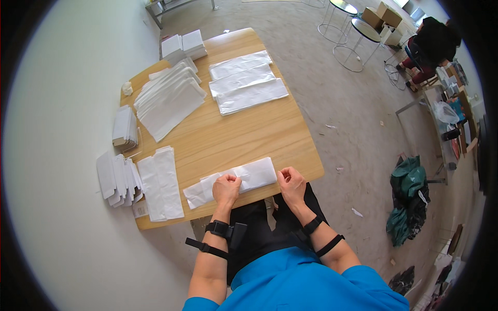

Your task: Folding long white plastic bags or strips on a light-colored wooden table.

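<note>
Left fingers (229,181) on thin, oblong white sheets (257,173)

Couple of round tables (365,30) over there by some boxes (372,18), a person (436,40) in black nearby, crumpled green bag (409,179) just on the floor (353,145) lol.

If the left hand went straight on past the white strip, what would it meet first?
Past the white strip, the left hand would cross the wooden tabletop and probably meet the near edge of the white stack ahead; depth is hard to judge.
</note>
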Action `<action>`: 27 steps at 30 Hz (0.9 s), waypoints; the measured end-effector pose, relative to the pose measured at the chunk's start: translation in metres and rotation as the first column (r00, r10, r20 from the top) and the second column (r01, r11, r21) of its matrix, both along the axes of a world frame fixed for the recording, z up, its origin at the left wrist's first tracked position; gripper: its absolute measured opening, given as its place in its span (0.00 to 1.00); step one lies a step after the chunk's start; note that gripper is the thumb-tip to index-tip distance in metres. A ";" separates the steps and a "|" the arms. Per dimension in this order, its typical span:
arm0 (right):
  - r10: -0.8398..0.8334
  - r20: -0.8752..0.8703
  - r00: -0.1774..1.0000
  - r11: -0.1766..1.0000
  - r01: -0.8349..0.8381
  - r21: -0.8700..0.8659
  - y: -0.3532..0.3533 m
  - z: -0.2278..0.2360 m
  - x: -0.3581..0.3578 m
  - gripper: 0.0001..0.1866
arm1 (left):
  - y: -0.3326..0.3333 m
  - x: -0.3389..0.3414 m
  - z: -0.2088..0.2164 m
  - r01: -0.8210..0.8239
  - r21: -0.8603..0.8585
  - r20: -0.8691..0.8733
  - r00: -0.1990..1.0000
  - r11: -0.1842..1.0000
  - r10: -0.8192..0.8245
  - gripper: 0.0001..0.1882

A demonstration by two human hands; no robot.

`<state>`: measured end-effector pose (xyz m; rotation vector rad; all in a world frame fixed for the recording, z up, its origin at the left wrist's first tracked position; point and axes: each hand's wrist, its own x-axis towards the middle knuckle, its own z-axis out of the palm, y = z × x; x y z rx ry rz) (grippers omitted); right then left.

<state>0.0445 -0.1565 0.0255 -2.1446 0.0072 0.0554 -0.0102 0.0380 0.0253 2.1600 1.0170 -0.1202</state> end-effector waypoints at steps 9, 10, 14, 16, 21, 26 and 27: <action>0.020 -0.088 0.996 0.998 -0.025 -0.059 0.021 -0.010 0.018 0.11 | 0.003 0.000 0.002 0.020 -0.019 -0.018 1.000 1.000 -0.020 0.11; 0.015 -0.093 0.996 0.997 -0.022 -0.076 0.022 -0.011 0.020 0.11 | 0.003 0.000 0.002 0.028 -0.013 -0.017 0.999 1.000 -0.028 0.11; 0.004 -0.123 0.992 0.996 -0.015 -0.087 0.024 -0.016 0.023 0.12 | 0.005 0.001 0.002 0.043 -0.001 -0.024 0.999 0.999 -0.043 0.11; -0.006 -0.140 0.990 0.998 -0.003 -0.062 0.023 -0.019 0.024 0.12 | 0.005 0.002 0.003 0.050 -0.004 -0.035 0.998 0.999 -0.050 0.11; -0.013 -0.134 0.991 0.997 0.003 -0.074 0.022 -0.023 0.026 0.13 | 0.008 0.001 0.002 0.061 -0.002 -0.052 0.997 0.998 -0.061 0.11; -0.017 -0.143 0.990 0.994 0.001 -0.107 0.022 -0.020 0.026 0.12 | 0.007 0.001 0.002 0.064 -0.009 -0.033 0.997 0.998 -0.064 0.11; -0.020 -0.146 0.989 0.993 0.003 -0.116 0.022 -0.020 0.026 0.12 | 0.007 0.001 0.001 0.065 -0.009 -0.033 0.997 0.998 -0.065 0.11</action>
